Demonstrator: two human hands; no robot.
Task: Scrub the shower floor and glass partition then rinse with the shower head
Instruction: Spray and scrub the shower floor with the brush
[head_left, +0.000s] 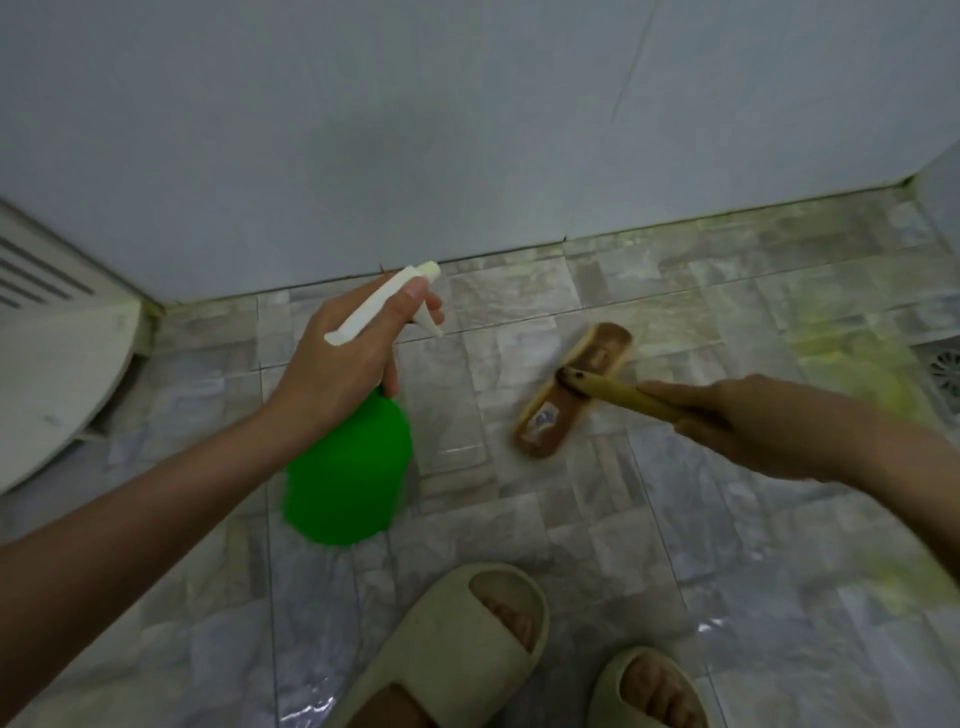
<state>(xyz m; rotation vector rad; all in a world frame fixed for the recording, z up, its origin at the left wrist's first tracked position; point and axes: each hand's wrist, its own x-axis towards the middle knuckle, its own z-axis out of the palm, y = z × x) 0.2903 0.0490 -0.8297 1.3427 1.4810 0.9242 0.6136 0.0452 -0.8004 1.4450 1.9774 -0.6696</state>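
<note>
The left hand (343, 358) grasps the green spray bottle (345, 467), forefinger on the trigger. The right hand (737, 421) clenches the scrub brush (571, 389) handle; its head rests on the tiled shower floor (675, 519). Floor scrubbing appears underway. Next move likely requires firm strokes across the yellowish residue near the drain (945, 371).

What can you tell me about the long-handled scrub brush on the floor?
The brown oblong scrub brush has a wood-like head with pale bristles along its edge, a small label near one end and a yellow handle joined mid-back. It sits bristles-down, diagonally, on the grey tiled floor; the right hand grips the handle.
</note>
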